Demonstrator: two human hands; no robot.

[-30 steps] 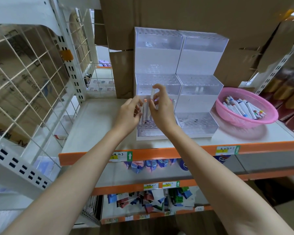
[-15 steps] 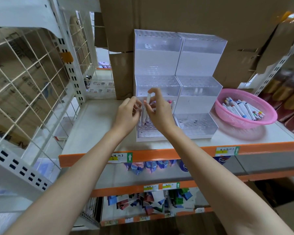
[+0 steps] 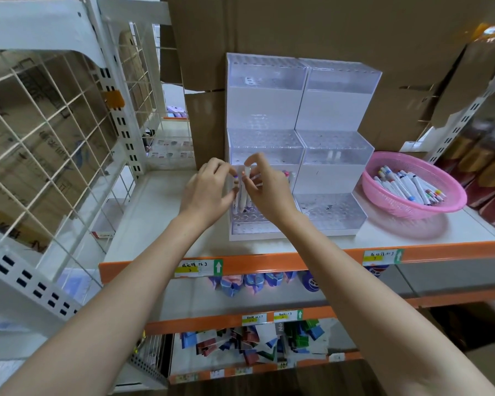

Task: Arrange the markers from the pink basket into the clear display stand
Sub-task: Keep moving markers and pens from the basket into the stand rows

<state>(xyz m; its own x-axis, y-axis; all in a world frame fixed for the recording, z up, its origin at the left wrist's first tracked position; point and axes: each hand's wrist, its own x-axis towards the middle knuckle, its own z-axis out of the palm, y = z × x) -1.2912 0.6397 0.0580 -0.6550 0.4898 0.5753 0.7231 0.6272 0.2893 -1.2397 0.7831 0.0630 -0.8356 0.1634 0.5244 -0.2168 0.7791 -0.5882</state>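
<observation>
Both hands are up at the left half of the clear display stand [image 3: 266,90], over its lowest tier.

- Right hand [image 3: 269,192]: thumb and forefinger pinch the top of a white marker [image 3: 244,192], which is upright with its lower end just above the holes of that tier. Cannot tell if the tip has entered a hole.
- Left hand [image 3: 209,188]: fingers curled round what look like a few spare markers [image 3: 236,182]. Coloured caps show at the fingertips, just left of the pinched marker. The count is hidden.
- Pink basket [image 3: 457,197]: on the shelf [image 3: 160,212], well to the right of the right hand, with many loose markers [image 3: 409,185] lying in it.
- Some caps show behind the right hand, near the stand's middle divider. They are probably markers already seated.

Step, as I judge it: seating one marker in the bottom row. The task looks to be early, since the upper tiers appear almost bare and the basket is far from empty.

Next move: lower the marker straight down into a free hole, keeping it plumb so that it does not catch on the rim. Then let go and take the next one from the left hand.
</observation>
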